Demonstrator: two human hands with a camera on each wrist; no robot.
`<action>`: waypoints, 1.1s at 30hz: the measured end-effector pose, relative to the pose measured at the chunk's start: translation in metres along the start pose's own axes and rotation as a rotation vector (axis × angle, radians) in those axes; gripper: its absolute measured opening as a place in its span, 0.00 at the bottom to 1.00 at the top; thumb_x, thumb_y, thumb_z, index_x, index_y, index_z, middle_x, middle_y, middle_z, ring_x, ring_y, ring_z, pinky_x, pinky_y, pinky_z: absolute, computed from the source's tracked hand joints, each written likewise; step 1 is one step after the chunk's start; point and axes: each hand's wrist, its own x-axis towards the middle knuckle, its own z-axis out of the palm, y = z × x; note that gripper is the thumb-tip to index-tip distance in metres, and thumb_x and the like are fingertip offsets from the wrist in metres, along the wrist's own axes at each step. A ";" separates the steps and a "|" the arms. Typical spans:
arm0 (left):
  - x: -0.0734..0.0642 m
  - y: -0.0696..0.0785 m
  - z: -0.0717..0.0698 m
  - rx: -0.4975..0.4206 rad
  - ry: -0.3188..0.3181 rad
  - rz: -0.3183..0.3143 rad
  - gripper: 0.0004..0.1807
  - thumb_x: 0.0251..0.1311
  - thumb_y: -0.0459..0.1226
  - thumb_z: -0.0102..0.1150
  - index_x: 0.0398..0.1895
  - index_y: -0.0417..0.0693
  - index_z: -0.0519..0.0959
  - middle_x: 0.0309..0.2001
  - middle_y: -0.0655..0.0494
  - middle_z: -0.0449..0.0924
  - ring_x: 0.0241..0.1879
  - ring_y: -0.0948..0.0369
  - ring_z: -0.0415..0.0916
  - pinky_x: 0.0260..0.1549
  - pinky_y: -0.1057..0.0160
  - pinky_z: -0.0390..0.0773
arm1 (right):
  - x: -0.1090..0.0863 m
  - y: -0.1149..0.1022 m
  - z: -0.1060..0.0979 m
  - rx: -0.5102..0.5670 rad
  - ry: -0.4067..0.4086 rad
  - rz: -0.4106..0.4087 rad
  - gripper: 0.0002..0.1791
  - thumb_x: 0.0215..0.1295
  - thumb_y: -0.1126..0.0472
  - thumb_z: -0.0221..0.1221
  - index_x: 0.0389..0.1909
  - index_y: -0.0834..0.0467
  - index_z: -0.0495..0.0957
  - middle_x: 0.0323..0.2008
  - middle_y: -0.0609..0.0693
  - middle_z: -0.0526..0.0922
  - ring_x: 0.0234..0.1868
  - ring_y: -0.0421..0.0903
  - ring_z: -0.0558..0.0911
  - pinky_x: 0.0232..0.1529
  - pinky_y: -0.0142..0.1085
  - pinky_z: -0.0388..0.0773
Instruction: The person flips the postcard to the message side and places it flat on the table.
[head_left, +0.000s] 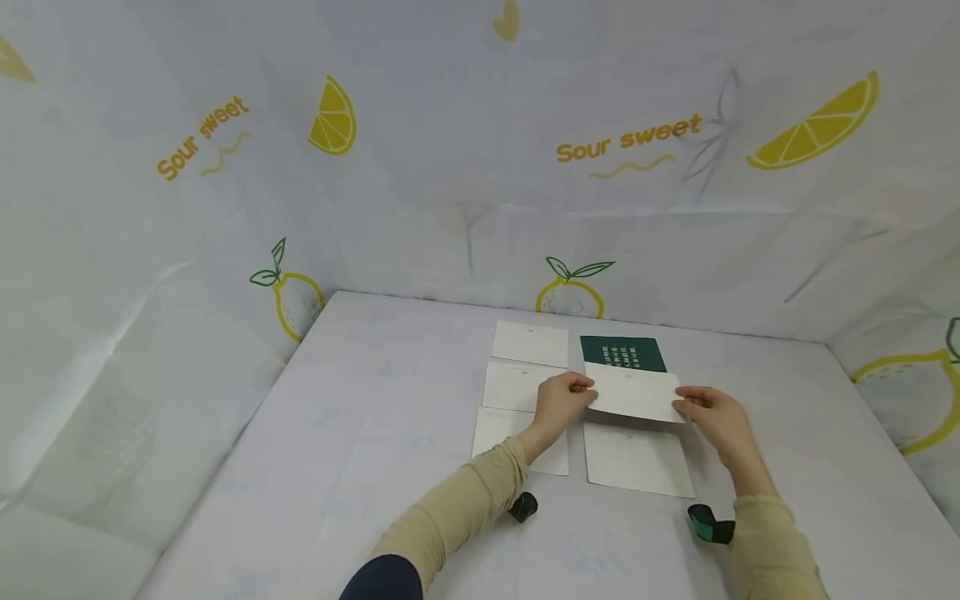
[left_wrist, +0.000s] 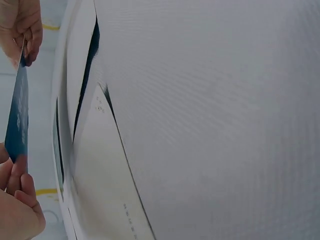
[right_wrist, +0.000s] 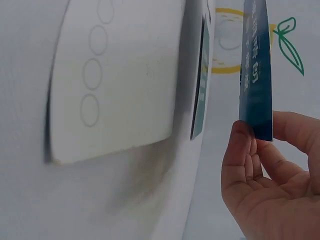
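Observation:
Both hands hold one postcard-like card a little above the table, pale face up. My left hand pinches its left edge, and my right hand pinches its right edge. White lettering shows on its dark blue-green underside in the right wrist view. Just behind it lies a dark green card with white text, partly hidden by the held one. In front is a white card, flat on the table. Left of these, three white cards form a column, the nearer two partly covered by my left hand and sleeve.
A black-and-green strap is beside my right sleeve, and a small black object is by my left forearm. White sheeting printed with lemons rises behind the white table and along its sides.

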 end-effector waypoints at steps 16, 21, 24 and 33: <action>0.006 -0.001 0.016 0.738 -0.128 0.173 0.13 0.53 0.41 0.62 0.42 0.49 0.85 0.36 0.56 0.85 0.32 0.64 0.71 0.33 0.71 0.60 | -0.033 -0.078 -0.015 -0.242 -0.203 -0.024 0.26 0.59 0.59 0.56 0.53 0.73 0.69 0.53 0.75 0.70 0.51 0.66 0.71 0.47 0.54 0.71; 0.006 -0.001 0.020 0.821 -0.159 0.164 0.13 0.54 0.42 0.62 0.42 0.50 0.85 0.35 0.58 0.86 0.30 0.66 0.70 0.32 0.72 0.58 | -0.024 -0.074 -0.010 -0.293 -0.228 -0.016 0.25 0.58 0.61 0.56 0.52 0.73 0.68 0.52 0.75 0.70 0.50 0.66 0.72 0.47 0.54 0.72; 0.007 0.000 0.022 0.897 -0.161 0.209 0.10 0.54 0.42 0.61 0.37 0.51 0.86 0.34 0.60 0.86 0.31 0.66 0.73 0.34 0.71 0.59 | -0.021 -0.075 -0.008 -0.359 -0.232 -0.031 0.23 0.57 0.62 0.57 0.50 0.72 0.69 0.50 0.75 0.72 0.46 0.64 0.74 0.45 0.53 0.73; 0.008 0.005 0.026 1.078 -0.176 0.241 0.09 0.54 0.44 0.62 0.26 0.51 0.85 0.26 0.58 0.81 0.29 0.65 0.67 0.30 0.70 0.64 | -0.017 -0.080 -0.009 -0.509 -0.279 -0.076 0.19 0.58 0.62 0.59 0.47 0.68 0.71 0.49 0.74 0.73 0.45 0.63 0.75 0.45 0.55 0.72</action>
